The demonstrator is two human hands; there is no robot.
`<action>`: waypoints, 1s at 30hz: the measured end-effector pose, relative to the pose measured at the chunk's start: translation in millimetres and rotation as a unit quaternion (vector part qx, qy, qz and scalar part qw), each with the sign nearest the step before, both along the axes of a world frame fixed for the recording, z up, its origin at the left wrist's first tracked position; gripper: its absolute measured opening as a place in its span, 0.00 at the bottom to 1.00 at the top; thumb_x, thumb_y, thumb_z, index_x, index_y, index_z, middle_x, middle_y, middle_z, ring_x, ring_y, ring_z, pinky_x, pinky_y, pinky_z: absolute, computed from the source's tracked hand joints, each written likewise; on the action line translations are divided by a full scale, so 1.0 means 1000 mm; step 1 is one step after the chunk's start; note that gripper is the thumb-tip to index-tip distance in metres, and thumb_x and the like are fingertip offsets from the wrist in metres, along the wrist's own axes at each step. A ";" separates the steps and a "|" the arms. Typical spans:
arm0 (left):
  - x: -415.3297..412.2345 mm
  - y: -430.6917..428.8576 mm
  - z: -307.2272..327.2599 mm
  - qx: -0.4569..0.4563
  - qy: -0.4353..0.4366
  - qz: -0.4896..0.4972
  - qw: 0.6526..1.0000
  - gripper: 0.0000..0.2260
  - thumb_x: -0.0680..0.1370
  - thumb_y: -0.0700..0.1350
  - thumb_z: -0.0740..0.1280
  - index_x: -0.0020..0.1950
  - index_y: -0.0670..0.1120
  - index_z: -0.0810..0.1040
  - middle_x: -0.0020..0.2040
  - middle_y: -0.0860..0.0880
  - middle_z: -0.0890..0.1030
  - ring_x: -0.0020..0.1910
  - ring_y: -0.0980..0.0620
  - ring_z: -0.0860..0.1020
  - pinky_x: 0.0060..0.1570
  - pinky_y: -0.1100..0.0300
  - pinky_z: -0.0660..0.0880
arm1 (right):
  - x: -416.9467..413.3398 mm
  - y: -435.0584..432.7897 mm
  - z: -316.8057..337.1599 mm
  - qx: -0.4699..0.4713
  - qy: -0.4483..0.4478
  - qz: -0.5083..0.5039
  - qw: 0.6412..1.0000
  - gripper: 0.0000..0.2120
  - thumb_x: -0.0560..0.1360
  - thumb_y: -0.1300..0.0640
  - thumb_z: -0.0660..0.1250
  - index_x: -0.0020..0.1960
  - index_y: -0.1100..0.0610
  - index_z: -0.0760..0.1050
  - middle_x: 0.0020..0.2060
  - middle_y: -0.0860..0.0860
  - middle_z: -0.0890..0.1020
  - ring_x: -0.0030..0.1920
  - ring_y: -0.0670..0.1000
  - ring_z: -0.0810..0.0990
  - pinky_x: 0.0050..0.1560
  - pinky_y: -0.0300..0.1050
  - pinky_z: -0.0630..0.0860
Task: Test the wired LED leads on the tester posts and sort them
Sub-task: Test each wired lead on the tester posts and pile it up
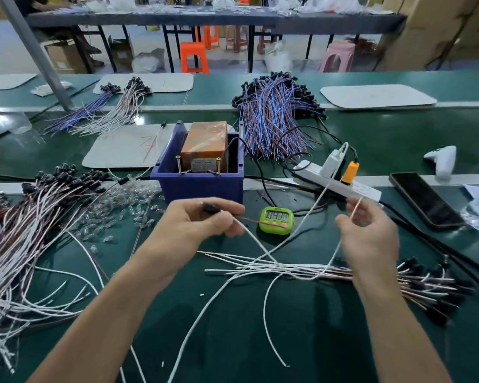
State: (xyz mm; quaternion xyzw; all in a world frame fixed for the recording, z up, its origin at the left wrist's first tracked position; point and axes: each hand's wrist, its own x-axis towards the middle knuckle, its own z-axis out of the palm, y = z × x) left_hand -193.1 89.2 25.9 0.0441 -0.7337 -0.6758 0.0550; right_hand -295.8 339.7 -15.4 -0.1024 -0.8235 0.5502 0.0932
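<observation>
My left hand point(202, 219) pinches the black LED head of one lead point(249, 234) between thumb and curled fingers, held up off the table point(260, 341) just near of the blue bin point(199, 186). From that pinch a thin red-brown wire runs right, across the front of the green timer point(276, 220), and a white wire drops to the near right.

My right hand point(368, 230) pinches a white wire end between thumb and fingertips, with the tip poking up above the fingers. That wire sags down onto the bundle of leads point(371, 275) lying on the table below the hand, their black heads to the right. Among the crossing wires I cannot be sure it is the same lead.

Just beyond my left hand, the bin holds the orange tester point(205, 150), with two brass posts point(178, 164) standing upright at its near wall. The lead touches neither post.

To the left lies a big heap of white and brown leads point(39, 217), with clear caps point(122, 205) scattered between it and the bin. A power strip point(338, 183) and a phone point(423, 200) lie to the right, and a blue and brown wire bundle point(274, 117) lies farther back.
</observation>
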 end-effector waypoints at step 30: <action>-0.034 0.039 -0.002 -0.123 0.030 -0.047 0.991 0.06 0.81 0.47 0.70 0.56 0.54 0.85 0.30 0.49 0.79 0.26 0.55 0.73 0.30 0.65 0.70 | 0.009 -0.027 0.057 -0.470 -0.062 0.238 0.848 0.16 0.78 0.53 0.65 0.41 0.58 0.87 0.33 0.54 0.84 0.30 0.49 0.81 0.33 0.38 0.79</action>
